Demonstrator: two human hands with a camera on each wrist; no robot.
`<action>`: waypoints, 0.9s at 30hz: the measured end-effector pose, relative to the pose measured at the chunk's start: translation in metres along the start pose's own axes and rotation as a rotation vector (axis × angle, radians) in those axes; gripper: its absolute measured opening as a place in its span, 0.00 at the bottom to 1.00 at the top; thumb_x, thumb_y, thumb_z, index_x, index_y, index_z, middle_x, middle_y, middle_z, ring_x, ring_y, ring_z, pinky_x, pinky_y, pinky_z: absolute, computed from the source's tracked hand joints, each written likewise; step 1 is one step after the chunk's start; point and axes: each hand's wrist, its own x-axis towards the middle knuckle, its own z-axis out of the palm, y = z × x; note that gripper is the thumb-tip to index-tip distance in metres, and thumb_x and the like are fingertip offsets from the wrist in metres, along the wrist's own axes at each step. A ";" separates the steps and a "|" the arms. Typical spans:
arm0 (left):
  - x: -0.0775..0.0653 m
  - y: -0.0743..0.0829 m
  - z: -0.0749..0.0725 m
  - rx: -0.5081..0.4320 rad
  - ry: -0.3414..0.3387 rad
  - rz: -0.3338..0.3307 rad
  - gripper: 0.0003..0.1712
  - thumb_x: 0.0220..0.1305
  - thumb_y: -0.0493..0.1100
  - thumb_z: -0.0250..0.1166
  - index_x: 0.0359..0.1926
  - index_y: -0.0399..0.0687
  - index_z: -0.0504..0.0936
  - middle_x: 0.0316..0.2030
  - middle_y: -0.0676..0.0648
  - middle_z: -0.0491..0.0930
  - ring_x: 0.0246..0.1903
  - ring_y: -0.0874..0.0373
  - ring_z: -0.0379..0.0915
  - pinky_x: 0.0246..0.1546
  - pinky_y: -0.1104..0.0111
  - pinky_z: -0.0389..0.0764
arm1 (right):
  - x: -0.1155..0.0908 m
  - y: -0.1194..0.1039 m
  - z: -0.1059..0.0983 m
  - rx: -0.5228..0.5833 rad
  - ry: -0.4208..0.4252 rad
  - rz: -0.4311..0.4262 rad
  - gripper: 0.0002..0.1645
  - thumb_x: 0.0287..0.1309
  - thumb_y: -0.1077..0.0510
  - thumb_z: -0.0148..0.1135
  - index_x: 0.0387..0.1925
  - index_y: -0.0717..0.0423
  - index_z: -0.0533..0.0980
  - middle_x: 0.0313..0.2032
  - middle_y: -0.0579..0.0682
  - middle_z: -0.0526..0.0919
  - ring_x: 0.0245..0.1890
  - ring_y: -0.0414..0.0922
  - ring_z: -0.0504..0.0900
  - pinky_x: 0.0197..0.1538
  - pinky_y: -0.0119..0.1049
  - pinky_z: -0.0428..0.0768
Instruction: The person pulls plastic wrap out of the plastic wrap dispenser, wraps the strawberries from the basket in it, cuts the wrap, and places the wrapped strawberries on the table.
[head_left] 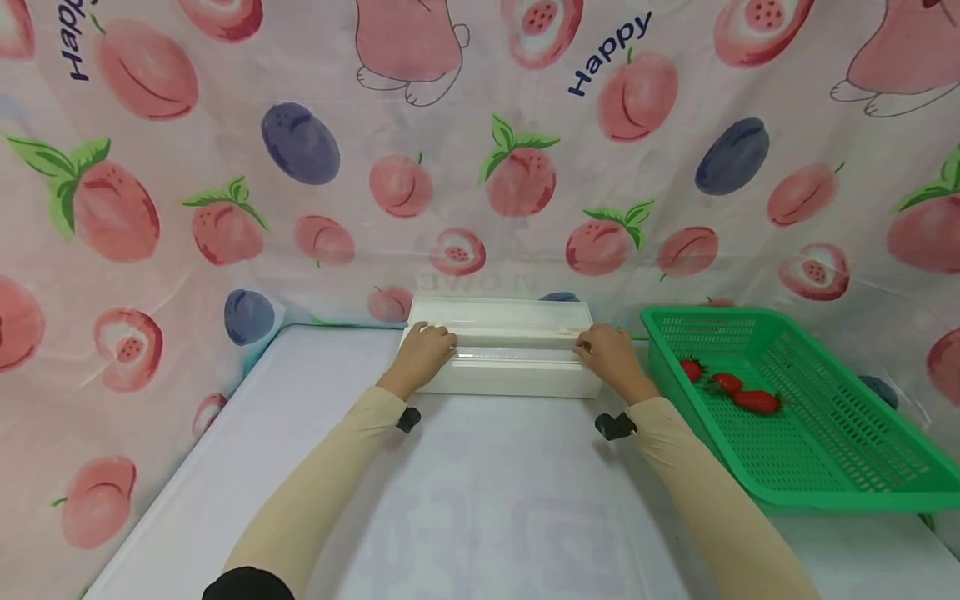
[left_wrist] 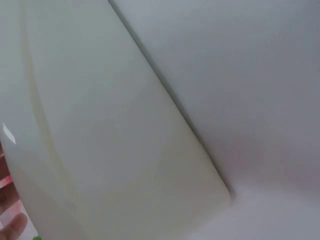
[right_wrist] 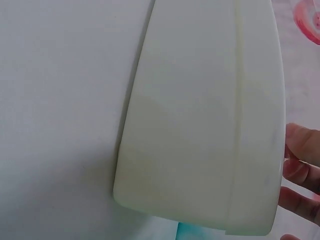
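At the back of the table stands a long white plastic wrap dispenser [head_left: 517, 381], its lid [head_left: 498, 312] raised behind it. Clear plastic wrap [head_left: 513, 353] stretches across the opening between the two hands. My left hand [head_left: 422, 358] is over the left end, fingers curled, pinching the wrap near its edge. At the right end my right hand [head_left: 611, 358] pinches the other side of the wrap between thumb and fingers. Both wrist views show the dispenser's smooth front, with bent fingers [right_wrist: 302, 145] showing past its top edge; the wrap itself is hidden there.
A green plastic basket [head_left: 862, 500] stands on the right of the table, close to the right forearm. Several small red tomatoes [head_left: 756, 402] lie inside it. A fruit-patterned cloth [head_left: 450, 133] hangs behind the white table [head_left: 480, 500].
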 end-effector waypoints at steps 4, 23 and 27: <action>-0.005 -0.006 -0.001 0.049 0.056 0.051 0.06 0.59 0.44 0.64 0.37 0.50 0.82 0.37 0.48 0.83 0.41 0.53 0.79 0.56 0.56 0.72 | -0.002 0.003 0.000 -0.012 -0.018 0.013 0.11 0.57 0.55 0.63 0.32 0.59 0.83 0.27 0.52 0.82 0.33 0.51 0.78 0.43 0.54 0.71; -0.021 -0.031 -0.011 0.167 0.098 0.020 0.04 0.53 0.38 0.68 0.33 0.48 0.83 0.30 0.48 0.82 0.36 0.53 0.79 0.53 0.57 0.74 | -0.012 0.011 -0.010 -0.002 -0.024 -0.031 0.06 0.55 0.59 0.64 0.32 0.58 0.83 0.31 0.53 0.84 0.37 0.52 0.80 0.46 0.58 0.71; -0.023 -0.032 -0.009 0.155 0.151 0.013 0.03 0.53 0.38 0.68 0.31 0.46 0.83 0.29 0.47 0.83 0.35 0.52 0.80 0.51 0.56 0.75 | -0.014 0.011 -0.008 -0.035 0.021 -0.029 0.08 0.56 0.57 0.64 0.32 0.58 0.83 0.30 0.53 0.84 0.35 0.52 0.80 0.45 0.59 0.71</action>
